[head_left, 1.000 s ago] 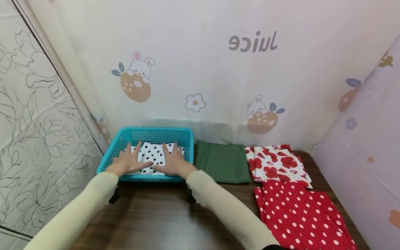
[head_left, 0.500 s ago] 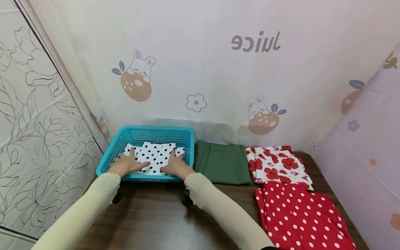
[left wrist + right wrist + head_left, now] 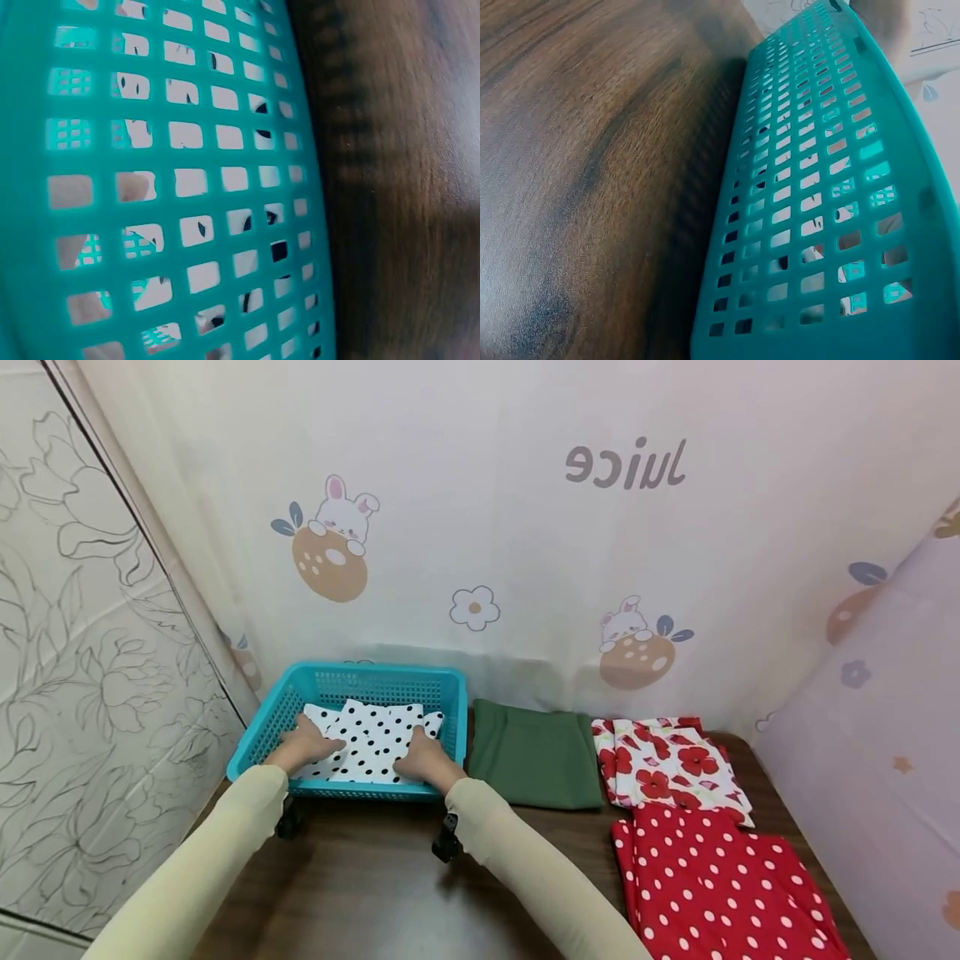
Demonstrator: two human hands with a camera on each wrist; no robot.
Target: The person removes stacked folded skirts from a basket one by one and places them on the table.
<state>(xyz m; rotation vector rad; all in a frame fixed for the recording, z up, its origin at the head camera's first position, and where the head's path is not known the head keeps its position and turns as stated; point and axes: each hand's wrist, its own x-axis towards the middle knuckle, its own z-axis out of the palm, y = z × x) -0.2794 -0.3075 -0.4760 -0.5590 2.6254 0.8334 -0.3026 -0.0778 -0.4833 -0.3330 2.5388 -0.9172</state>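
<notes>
A folded white cloth with black dots [image 3: 371, 735] lies inside a turquoise plastic basket [image 3: 371, 669] in the head view. My left hand [image 3: 303, 745] grips its left side, thumb over the top and fingers down along the edge, partly hidden. At the opposite side my right hand [image 3: 427, 757] holds the cloth with the fingers bent down beside it. Both wrist views are filled by the perforated basket wall [image 3: 165, 187], with white dotted cloth showing through the holes.
Right of the basket lies a folded green cloth [image 3: 536, 756]. Beyond it are a white cloth with red flowers [image 3: 675, 760] and a red cloth with white dots [image 3: 720, 885]. The dark wooden table [image 3: 360, 877] meets printed curtains at the back and sides.
My hands have gone from spread fingers on top of the dotted cloth to bent fingers at its two sides. The basket and other cloths keep their places as the view shifts slightly.
</notes>
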